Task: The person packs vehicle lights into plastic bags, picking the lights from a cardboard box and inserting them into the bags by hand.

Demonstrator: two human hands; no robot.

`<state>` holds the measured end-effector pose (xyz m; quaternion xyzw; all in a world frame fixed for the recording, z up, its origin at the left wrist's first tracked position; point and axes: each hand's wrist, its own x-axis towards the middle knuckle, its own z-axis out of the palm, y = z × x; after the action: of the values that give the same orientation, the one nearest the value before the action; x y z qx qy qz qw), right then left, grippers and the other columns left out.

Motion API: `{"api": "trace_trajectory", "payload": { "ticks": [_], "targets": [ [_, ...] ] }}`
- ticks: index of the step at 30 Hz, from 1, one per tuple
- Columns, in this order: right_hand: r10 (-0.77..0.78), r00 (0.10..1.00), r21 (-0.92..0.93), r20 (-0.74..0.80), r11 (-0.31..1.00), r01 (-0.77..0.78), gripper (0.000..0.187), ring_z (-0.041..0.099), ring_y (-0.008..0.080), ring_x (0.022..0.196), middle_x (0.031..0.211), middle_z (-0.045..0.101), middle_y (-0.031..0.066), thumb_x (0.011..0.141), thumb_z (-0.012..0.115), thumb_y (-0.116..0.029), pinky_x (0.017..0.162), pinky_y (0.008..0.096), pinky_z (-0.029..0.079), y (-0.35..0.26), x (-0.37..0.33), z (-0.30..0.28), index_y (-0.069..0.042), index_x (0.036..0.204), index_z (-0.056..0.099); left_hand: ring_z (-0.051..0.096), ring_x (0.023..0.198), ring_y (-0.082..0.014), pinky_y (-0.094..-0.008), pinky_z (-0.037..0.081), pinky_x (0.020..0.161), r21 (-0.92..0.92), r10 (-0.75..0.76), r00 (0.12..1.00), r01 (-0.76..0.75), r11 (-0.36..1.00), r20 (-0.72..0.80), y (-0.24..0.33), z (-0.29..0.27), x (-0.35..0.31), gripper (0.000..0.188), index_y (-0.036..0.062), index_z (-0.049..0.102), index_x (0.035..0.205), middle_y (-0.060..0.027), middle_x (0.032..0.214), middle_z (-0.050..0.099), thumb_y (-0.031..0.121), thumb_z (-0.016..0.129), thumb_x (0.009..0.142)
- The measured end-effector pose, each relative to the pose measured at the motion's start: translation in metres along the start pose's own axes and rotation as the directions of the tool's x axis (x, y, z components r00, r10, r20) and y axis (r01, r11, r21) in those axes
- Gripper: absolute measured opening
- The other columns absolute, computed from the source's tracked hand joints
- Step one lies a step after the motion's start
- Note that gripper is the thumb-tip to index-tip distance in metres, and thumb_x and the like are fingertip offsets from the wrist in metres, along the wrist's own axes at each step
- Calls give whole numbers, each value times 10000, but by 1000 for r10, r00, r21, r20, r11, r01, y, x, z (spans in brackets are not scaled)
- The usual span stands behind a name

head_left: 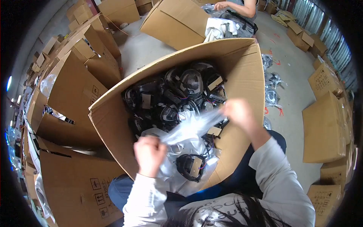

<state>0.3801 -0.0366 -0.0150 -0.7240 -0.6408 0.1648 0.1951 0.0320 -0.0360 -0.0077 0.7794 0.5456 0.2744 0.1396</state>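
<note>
A clear plastic bag (pixel 193 126) is stretched across the near part of a large open cardboard box (pixel 244 77). My left hand (pixel 149 154) is closed on one side of the bag, and my right hand (pixel 239 113), blurred by motion, grips the other side higher up. Just below the stretched film lies a black rounded device (pixel 186 166) with a cardboard piece and thin coloured wires, resting on clear plastic. I cannot tell whether it is inside the bag. Deeper in the box sit several similar black devices with clear domes (pixel 192 82).
Tall open cartons (pixel 75 87) crowd the left side. A person (pixel 244 13) works beyond my box beside a tilted carton (pixel 176 20). Wrapped items (pixel 271 96) with red ties lie on the floor at right, and more cartons (pixel 321 132) line the far right.
</note>
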Motion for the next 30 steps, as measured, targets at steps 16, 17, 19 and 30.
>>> {"api": "trace_trajectory", "payload": {
  "ticks": [16, 17, 19, 30],
  "targets": [
    [126, 964, 768, -232, 632, 102, 311, 576, 75, 737, 929, 682, 60, 889, 632, -164, 649, 245, 496, 20, 28, 15, -22, 1166, 631, 569, 953, -335, -414, 441, 864, -120, 9, 992, 7, 993, 128, -19, 15, -3, 235, 43, 601, 992, -142, 1035, 599, 186, 649, 812],
    [122, 946, 819, -300, 541, 190, 526, 636, 153, 776, 961, 688, 121, 854, 590, -22, 671, 264, 510, 33, 32, -4, -18, 1364, 462, 569, 953, -335, -414, 441, 864, -124, 10, 992, 5, 992, 125, -19, 20, -5, 235, 43, 601, 992, -142, 1035, 599, 186, 649, 812],
    [77, 967, 884, -244, 427, 189, 651, 633, 123, 739, 1020, 669, 178, 843, 557, 14, 642, 234, 505, 20, 17, -35, -61, 1451, 339, 556, 1008, -341, -420, 441, 875, 75, 23, 977, -40, 996, 211, -21, 32, -12, 297, 51, 599, 1059, -146, 1083, 593, 225, 638, 822],
    [-5, 882, -227, 472, 966, 127, 593, 466, 320, 1249, 1370, 476, 200, 792, 482, 39, 1038, 381, 386, 12, 24, 84, -60, 1377, 463, 550, 1131, -348, -463, 420, 949, 319, -168, 749, -61, 946, 641, -38, 101, -43, 450, 91, 564, 1192, -157, 1169, 610, 356, 570, 828]
  ]
}}
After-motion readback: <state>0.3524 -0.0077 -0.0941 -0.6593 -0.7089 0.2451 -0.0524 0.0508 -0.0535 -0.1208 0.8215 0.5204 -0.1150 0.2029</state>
